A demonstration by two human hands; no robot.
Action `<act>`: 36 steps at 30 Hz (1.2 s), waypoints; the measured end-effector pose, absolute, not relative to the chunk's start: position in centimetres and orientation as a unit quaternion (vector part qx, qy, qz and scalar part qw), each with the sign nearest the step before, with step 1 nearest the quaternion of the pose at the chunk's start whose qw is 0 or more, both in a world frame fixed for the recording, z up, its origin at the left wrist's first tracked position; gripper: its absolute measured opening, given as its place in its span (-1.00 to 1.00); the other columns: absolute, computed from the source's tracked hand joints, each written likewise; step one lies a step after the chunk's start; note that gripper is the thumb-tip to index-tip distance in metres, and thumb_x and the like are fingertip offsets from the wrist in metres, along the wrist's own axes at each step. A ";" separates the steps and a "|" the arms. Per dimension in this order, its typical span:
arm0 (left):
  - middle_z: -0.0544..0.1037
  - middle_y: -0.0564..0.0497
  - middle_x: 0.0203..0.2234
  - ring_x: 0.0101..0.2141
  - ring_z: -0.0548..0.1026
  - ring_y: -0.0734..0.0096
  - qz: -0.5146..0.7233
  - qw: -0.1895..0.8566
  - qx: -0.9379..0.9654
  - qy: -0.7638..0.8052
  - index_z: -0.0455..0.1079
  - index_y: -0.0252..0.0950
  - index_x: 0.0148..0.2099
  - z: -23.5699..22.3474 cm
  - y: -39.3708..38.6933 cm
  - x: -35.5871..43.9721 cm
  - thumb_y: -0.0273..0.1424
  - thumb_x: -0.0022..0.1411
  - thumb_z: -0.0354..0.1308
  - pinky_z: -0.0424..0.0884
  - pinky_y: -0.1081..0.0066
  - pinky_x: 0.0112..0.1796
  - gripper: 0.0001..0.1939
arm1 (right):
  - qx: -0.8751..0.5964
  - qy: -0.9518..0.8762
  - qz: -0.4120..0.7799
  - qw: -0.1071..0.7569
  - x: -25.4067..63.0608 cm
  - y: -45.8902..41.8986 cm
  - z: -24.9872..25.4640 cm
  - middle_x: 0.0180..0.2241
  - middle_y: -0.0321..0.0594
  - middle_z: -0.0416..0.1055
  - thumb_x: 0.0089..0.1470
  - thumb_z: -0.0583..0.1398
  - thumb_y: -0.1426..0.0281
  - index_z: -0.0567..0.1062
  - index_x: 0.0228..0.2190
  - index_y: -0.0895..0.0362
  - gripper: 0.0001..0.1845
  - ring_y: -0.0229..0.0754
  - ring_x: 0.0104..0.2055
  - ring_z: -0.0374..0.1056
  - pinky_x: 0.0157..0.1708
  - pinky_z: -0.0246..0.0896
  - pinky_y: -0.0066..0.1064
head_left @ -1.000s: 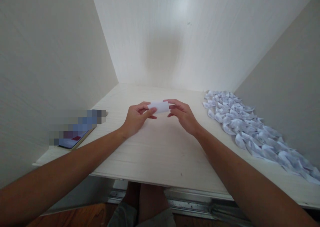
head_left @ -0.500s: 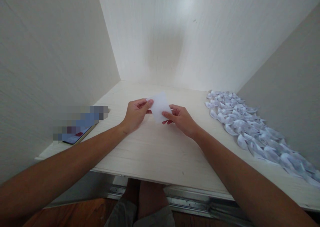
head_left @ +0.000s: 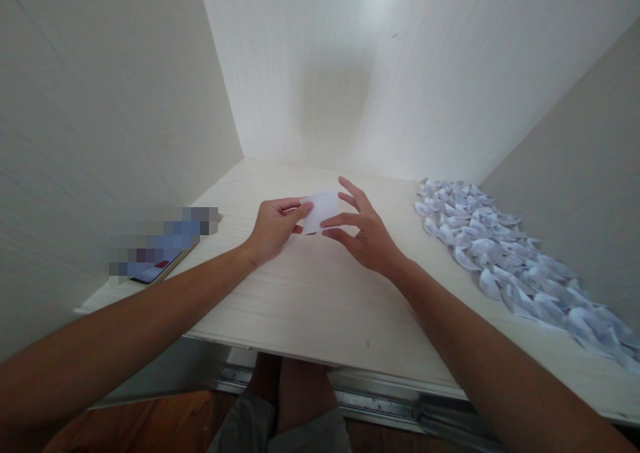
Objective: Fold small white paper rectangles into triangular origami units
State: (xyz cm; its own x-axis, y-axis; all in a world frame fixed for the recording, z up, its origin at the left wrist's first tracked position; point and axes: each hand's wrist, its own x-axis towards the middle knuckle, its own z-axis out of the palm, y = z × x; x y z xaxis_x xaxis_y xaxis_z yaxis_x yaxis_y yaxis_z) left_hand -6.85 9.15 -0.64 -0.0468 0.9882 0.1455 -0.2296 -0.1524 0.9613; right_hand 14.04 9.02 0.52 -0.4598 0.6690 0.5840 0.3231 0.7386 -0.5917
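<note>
A small piece of thin white paper (head_left: 323,210) is up over the middle of the white desktop (head_left: 300,293). My left hand (head_left: 275,230) pinches its left side, thumb on top and fingers behind. At the right side of the paper is my right hand (head_left: 370,236), its fingers spread apart. The thumb and index fingertips of that hand are at the paper's lower right edge; whether they touch it I cannot tell. The sheet looks slightly curved.
Many curled white paper pieces (head_left: 500,250) lie overlapping in a long band along the right wall. A phone-like device (head_left: 165,260), partly pixelated, is by the left wall. Pale panels (head_left: 300,53) enclose the desktop at the back and sides. My legs (head_left: 305,386) are below the front edge.
My right hand has let go of its pinch on the paper and spread its fingers. The paper has turned and looks shorter. My left hand keeps its hold.
</note>
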 end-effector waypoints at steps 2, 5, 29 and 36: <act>0.66 -0.11 -0.27 -0.31 0.63 0.24 0.581 0.523 0.491 0.384 0.65 -0.37 -0.20 -0.6 8.9 -6.8 -0.12 -0.04 0.53 0.69 0.28 -0.41 -0.54 | -0.323 -0.791 0.270 0.444 13.5 8.8 0.3 0.33 -0.15 0.26 0.21 0.32 0.14 0.69 -0.25 -0.01 -0.78 0.06 0.24 0.37 0.07 0.48 -0.09; 0.64 -0.11 -0.24 -0.25 0.63 0.22 0.579 0.538 0.514 0.333 0.64 -0.37 -0.25 -0.7 8.7 -6.8 -0.10 0.07 0.47 0.72 0.24 -0.36 -0.59 | -0.359 -0.730 0.343 0.469 13.0 9.0 -0.1 -0.04 -0.10 0.55 0.15 0.33 0.04 0.67 -0.25 0.05 -0.65 -0.08 -0.09 0.52 -0.27 0.55 -0.30; 0.61 0.00 -0.35 -0.29 0.67 0.27 0.588 0.515 0.528 0.333 0.60 -0.37 -0.02 -0.2 8.2 -6.6 -0.27 -0.01 0.55 0.74 0.19 -0.26 -0.48 | -0.402 -0.537 0.505 0.543 11.5 8.5 -0.1 -0.35 -0.18 0.60 -0.07 0.43 0.09 0.68 -0.39 0.12 -0.65 -0.20 -0.34 0.44 -0.37 0.40 -0.37; 0.58 0.03 -0.37 -0.35 0.66 0.30 0.595 0.507 0.521 0.343 0.61 -0.37 -0.10 -0.2 8.3 -6.6 -0.24 -0.05 0.56 0.74 0.20 -0.31 -0.51 | -0.403 -0.512 0.524 0.549 11.0 8.2 -0.2 -0.34 -0.20 0.59 -0.05 0.41 0.12 0.64 -0.41 0.13 -0.67 -0.20 -0.32 0.44 -0.40 0.41 -0.39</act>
State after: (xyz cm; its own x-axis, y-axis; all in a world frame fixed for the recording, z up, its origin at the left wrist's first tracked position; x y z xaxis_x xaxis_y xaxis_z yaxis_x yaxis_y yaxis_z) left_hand -6.59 8.27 -0.16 0.0571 0.9604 0.2727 -0.2451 -0.2513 0.9364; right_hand 11.04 8.23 -0.16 -0.0730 0.9873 0.1410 -0.1623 0.1277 -0.9784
